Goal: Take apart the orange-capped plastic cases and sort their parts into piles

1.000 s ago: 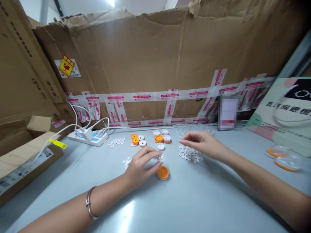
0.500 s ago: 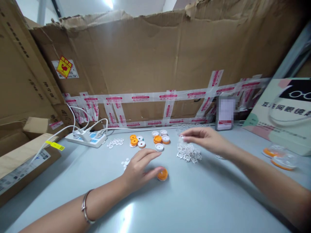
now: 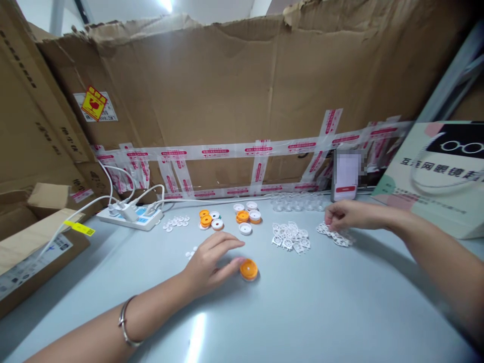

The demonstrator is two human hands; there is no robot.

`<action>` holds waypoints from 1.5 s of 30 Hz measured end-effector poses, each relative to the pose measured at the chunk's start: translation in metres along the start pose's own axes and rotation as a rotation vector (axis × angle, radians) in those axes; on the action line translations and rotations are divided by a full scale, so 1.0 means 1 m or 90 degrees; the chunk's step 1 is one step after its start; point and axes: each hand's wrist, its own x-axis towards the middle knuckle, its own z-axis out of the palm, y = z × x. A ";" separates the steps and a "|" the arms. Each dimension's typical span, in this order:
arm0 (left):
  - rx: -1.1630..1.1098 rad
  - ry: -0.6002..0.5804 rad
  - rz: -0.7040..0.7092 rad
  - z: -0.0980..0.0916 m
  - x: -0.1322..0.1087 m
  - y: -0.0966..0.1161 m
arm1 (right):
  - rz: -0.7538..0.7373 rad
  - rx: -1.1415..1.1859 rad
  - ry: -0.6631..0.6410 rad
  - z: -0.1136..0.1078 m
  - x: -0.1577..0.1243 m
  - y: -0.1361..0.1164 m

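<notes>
My left hand (image 3: 209, 259) rests low over the table with thumb and fingers apart. Its thumb tip is at the edge of an orange round plastic shell (image 3: 248, 269) with a pale rim beneath. My right hand (image 3: 342, 215) is farther right, fingers pinched down on a small group of white openwork plastic pieces (image 3: 341, 239); the fingertips partly hide what they grip. Between the hands lies a larger heap of similar white openwork pieces (image 3: 290, 237). Behind my left hand sit orange and white round shells (image 3: 243, 217), some stacked, and another such cluster (image 3: 206, 221).
Clear domed pieces (image 3: 297, 202) line the back, beside a phone (image 3: 345, 176) standing upright. Small white discs (image 3: 176, 223) lie near a power strip (image 3: 130, 217) with cables. A cardboard box (image 3: 34, 257) stands left, a printed box (image 3: 434, 176) right; large cardboard (image 3: 227, 101) walls the back.
My right hand has moved right, from above the larger heap to the smaller group of white pieces, uncovering the clear domes. My left hand stays by the orange shell. The view has shifted slightly.
</notes>
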 end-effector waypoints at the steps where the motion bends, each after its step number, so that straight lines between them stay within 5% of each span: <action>1: 0.000 -0.017 -0.001 -0.001 0.000 0.000 | 0.007 -0.009 0.012 -0.001 0.000 -0.001; 7: 0.050 -0.160 -0.111 0.002 0.000 0.001 | -0.065 0.001 0.104 0.012 -0.007 -0.047; 13: 0.059 -0.212 -0.177 0.012 -0.001 -0.001 | -0.302 0.089 0.061 0.094 -0.022 -0.114; 17: 0.060 -0.208 -0.177 0.014 -0.002 -0.001 | -0.319 0.081 0.032 0.123 -0.027 -0.123; 22: 0.035 -0.200 -0.188 0.014 -0.001 0.000 | -0.326 0.110 0.013 0.123 -0.027 -0.125; 28: 0.023 -0.198 -0.196 0.014 -0.003 -0.002 | -0.297 0.152 0.106 0.113 -0.020 -0.123; 34: 0.003 -0.206 -0.205 0.012 -0.005 -0.002 | -0.229 -0.023 0.228 0.096 0.004 -0.109; 45: 0.002 -0.202 -0.194 0.012 -0.005 -0.003 | -0.233 -0.110 0.254 0.106 0.033 -0.094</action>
